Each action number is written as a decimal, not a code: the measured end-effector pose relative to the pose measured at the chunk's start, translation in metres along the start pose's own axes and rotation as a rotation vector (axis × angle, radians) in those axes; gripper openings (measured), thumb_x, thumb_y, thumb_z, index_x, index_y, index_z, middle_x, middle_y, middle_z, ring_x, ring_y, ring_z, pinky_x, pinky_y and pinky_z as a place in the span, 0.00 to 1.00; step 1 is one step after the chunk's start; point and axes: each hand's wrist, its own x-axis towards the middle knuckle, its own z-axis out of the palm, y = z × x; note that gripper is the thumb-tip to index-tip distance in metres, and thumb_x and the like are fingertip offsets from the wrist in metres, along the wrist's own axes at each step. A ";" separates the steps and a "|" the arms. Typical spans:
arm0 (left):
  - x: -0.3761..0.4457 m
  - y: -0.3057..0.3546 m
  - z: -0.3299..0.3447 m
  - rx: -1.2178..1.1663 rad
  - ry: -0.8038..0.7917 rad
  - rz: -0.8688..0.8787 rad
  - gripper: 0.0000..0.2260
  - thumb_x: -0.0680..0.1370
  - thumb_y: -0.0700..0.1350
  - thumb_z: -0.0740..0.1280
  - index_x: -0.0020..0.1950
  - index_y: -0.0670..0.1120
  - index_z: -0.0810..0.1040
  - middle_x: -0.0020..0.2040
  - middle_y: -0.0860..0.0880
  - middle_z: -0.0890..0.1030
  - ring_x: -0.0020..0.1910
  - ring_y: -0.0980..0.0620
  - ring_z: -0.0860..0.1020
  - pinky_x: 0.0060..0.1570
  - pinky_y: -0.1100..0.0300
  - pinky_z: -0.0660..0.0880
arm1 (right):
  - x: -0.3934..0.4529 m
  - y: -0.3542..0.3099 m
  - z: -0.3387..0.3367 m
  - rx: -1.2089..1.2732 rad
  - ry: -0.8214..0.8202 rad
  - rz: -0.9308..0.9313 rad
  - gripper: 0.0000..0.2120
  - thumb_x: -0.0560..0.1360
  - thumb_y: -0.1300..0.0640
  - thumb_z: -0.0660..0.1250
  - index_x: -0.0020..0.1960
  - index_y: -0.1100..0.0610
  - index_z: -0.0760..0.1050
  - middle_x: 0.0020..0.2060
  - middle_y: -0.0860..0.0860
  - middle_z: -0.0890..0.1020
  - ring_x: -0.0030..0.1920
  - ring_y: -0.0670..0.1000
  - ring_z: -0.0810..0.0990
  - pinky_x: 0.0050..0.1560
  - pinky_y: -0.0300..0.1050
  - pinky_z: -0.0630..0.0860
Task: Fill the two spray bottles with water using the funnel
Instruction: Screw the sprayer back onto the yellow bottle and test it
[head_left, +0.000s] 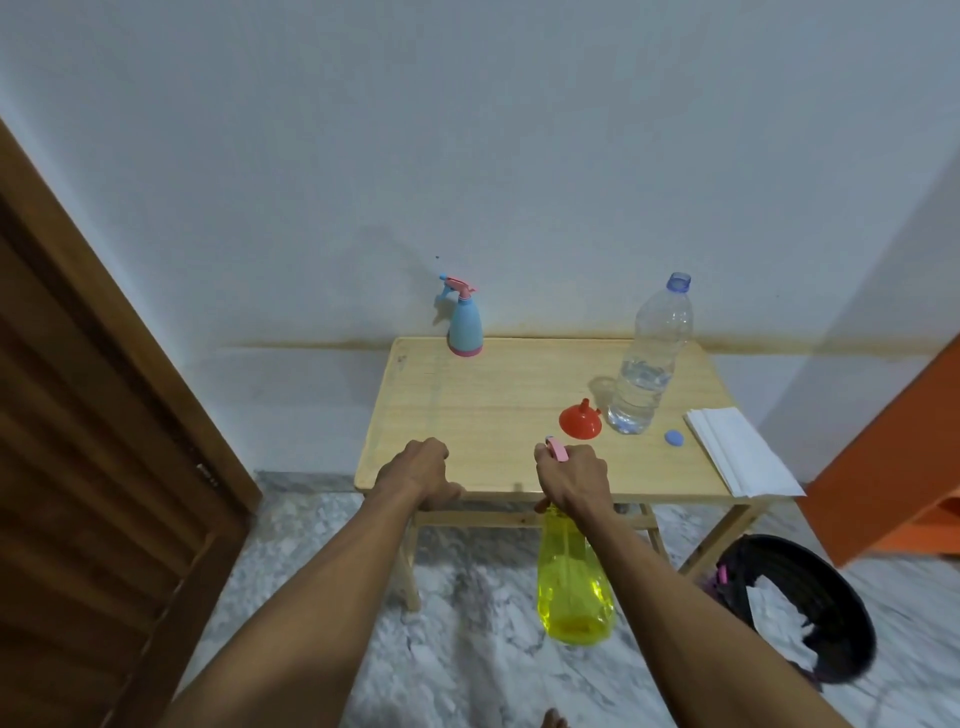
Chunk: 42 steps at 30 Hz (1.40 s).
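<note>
Right hand (574, 480) is clamped round the pink spray head of the yellow spray bottle (571, 587), which hangs in the air just off the table's near edge, body see-through, with what may be a little liquid at the bottom. Left hand (423, 475) grips the near edge of the wooden table (467, 405), fingers curled over it, holding nothing else. Beyond the right hand, the red funnel (581, 420) sits mouth-down on the surface, spout up. Just beside it stands the clear water bottle (647, 364), uncapped, roughly a third full. Its blue cap (674, 437) lies near the right edge, next to folded white paper (737, 452). At the far edge, the blue spray bottle (465, 325) stands upright, pink head on, contents hidden. A black bucket (795, 608) sits on the floor
</note>
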 end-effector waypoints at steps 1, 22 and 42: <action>0.001 0.000 0.001 -0.004 0.000 -0.001 0.31 0.76 0.54 0.72 0.75 0.45 0.67 0.72 0.43 0.70 0.66 0.42 0.75 0.62 0.48 0.75 | 0.001 0.000 -0.001 0.002 0.005 0.000 0.19 0.79 0.47 0.59 0.43 0.61 0.77 0.37 0.56 0.82 0.25 0.53 0.84 0.43 0.48 0.79; 0.012 -0.014 0.009 -0.091 0.024 -0.059 0.33 0.76 0.55 0.73 0.77 0.46 0.66 0.71 0.44 0.72 0.65 0.43 0.76 0.62 0.47 0.76 | 0.003 0.002 0.007 -0.050 -0.044 0.039 0.18 0.77 0.46 0.60 0.48 0.63 0.72 0.43 0.58 0.77 0.30 0.57 0.86 0.43 0.56 0.84; -0.005 -0.042 0.013 -0.162 0.044 -0.121 0.34 0.75 0.54 0.74 0.77 0.46 0.66 0.72 0.44 0.72 0.66 0.44 0.75 0.63 0.48 0.75 | -0.016 -0.011 0.024 -0.028 -0.141 -0.060 0.18 0.77 0.47 0.62 0.42 0.62 0.77 0.37 0.57 0.83 0.25 0.55 0.84 0.35 0.50 0.81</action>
